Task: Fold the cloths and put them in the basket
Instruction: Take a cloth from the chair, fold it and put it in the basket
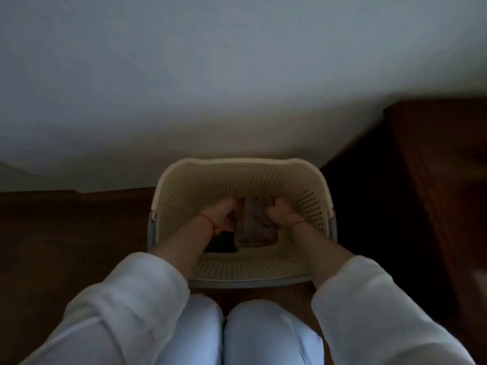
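A cream perforated plastic basket (pixel 245 177) stands on the wooden floor against the wall, just beyond my knees. Both my hands reach down inside it. My left hand (pixel 222 210) and my right hand (pixel 280 214) are closed on the two sides of a folded pale patterned cloth (pixel 257 222) that lies at the bottom. A dark folded cloth (pixel 224 242) lies beside it at the near left of the basket, partly hidden by my left forearm. The scene is dim and the fingers are blurred.
A pale wall (pixel 237 88) rises right behind the basket. Dark wooden furniture (pixel 434 167) stands close on the right. Wooden floor (pixel 66 233) stretches to the left. My knees in light trousers (pixel 237 333) are near the basket's front rim.
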Demonstrator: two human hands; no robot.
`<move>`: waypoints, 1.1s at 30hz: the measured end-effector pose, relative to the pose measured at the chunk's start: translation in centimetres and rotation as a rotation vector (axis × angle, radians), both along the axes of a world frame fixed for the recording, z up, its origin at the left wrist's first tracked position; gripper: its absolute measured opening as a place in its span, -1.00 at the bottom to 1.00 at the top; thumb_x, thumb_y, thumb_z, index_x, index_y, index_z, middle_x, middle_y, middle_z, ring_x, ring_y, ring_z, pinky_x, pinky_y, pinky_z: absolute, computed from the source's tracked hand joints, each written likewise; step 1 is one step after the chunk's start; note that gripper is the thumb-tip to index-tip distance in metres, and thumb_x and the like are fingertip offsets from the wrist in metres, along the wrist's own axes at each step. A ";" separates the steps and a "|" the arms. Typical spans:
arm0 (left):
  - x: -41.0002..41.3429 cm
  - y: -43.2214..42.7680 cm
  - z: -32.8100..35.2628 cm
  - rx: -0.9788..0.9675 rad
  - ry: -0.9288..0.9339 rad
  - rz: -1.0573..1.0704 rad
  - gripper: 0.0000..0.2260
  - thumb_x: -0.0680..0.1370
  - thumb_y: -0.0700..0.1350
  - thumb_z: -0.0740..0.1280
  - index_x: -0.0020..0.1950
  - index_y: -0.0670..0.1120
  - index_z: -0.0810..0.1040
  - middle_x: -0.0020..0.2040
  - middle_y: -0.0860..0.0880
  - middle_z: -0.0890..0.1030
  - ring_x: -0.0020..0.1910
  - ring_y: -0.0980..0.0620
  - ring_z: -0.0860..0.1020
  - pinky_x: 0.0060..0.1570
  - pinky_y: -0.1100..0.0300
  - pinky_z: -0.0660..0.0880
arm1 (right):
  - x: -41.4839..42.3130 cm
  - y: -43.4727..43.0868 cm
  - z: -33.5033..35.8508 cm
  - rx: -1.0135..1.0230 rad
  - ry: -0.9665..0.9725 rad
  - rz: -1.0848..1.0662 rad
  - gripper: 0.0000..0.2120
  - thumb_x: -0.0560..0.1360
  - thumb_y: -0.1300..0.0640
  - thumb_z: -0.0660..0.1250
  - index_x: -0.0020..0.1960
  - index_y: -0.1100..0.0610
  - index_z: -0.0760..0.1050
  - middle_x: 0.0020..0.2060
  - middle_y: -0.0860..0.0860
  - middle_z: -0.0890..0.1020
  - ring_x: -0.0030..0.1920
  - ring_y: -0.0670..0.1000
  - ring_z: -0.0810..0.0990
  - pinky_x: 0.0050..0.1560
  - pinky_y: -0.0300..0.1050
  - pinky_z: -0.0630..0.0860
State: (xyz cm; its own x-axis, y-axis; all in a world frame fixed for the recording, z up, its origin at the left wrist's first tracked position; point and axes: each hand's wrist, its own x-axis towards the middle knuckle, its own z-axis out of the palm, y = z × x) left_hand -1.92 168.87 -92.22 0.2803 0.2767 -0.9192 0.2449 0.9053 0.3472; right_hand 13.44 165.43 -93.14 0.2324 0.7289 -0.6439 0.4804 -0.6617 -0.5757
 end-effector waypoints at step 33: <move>-10.3 -9.4 35.6 0.361 -0.063 0.438 -0.77 0.68 -0.11 0.16 0.32 -0.08 0.47 0.26 -0.02 0.56 0.33 -0.05 0.50 0.37 0.01 0.40 | -4.7 -4.7 35.1 -0.062 0.368 -0.111 -0.71 0.59 0.04 0.24 0.21 0.16 0.54 -0.01 0.06 0.64 0.05 0.04 0.60 0.13 -0.10 0.57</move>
State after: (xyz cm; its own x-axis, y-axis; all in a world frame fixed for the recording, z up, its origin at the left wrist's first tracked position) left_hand -12.21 159.46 -56.60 0.1198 0.6726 -0.7302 -0.1571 0.7391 0.6550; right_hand 8.77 160.70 -58.00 0.0526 0.6696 -0.7409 0.1729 -0.7368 -0.6537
